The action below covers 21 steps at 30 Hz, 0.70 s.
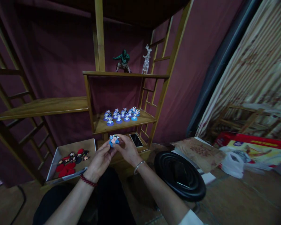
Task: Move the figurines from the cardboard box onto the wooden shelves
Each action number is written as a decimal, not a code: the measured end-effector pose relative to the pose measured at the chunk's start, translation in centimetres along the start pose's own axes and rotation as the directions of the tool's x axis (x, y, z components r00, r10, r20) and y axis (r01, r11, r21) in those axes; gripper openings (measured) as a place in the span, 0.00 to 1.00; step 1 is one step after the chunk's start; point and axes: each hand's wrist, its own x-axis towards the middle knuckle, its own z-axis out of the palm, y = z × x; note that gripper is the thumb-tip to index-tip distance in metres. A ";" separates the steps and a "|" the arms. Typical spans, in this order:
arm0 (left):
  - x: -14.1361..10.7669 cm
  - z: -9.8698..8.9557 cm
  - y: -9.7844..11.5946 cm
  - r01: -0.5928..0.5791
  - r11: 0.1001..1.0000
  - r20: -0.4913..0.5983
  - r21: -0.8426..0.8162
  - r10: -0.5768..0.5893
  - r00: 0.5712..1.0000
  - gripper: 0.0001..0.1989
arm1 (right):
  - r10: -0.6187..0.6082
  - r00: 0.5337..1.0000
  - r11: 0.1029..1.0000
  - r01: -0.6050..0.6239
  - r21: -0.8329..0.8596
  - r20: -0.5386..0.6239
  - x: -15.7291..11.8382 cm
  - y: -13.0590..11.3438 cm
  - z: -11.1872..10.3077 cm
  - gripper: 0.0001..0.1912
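Note:
A small blue figurine with pink and white parts [114, 140] is held between both hands in front of the shelf. My left hand [100, 160] has its fingers around the figurine's left and lower side. From the right, my right hand [127, 150] grips the same figurine. Just beyond them, several small white and purple-blue figurines [119, 118] stand in rows on the middle wooden shelf [100, 127]. Below and left sits an open white box [51, 168] with red pieces [65, 169] and dark-haired figurines in it.
A phone [136, 140] lies on the lower shelf. Above stand a green figure [123, 61] and a clear deer ornament [146, 61]. A black round stool [179, 175], plastic bags [233, 162] and a red box [255, 150] are at the right.

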 end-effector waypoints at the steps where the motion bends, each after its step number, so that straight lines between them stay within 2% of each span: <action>1: 0.2 0.3 -0.1 0.006 1.000 -0.006 -0.022 -0.006 1.000 0.10 | 0.015 1.000 1.000 -0.015 0.008 -0.025 0.0 0.2 -0.1 0.17; 4: 0.7 1.0 -0.7 0.013 0.997 0.018 -0.081 -0.012 1.000 0.10 | 0.040 0.996 0.999 -0.040 -0.008 -0.074 -0.1 0.6 -0.4 0.15; 7: 0.9 1.6 -1.3 0.021 0.994 0.051 -0.108 -0.016 0.999 0.10 | 0.015 0.997 1.000 -0.017 -0.024 -0.082 -0.4 0.9 -0.9 0.14; 12: 1.2 2.5 -1.9 0.041 0.993 0.040 -0.110 -0.037 0.999 0.10 | 0.019 0.995 1.000 -0.017 0.018 -0.097 -0.6 2.0 -1.8 0.16; 16: 1.6 3.2 -2.1 0.033 0.998 0.010 -0.045 -0.032 0.999 0.10 | 0.062 0.996 0.984 -0.050 0.170 -0.066 -0.6 3.1 -2.4 0.17; 21: 2.3 4.2 -2.1 -0.067 0.995 0.080 0.075 0.061 0.995 0.19 | 0.147 0.989 0.900 -0.132 0.415 -0.003 -0.4 4.4 -3.3 0.22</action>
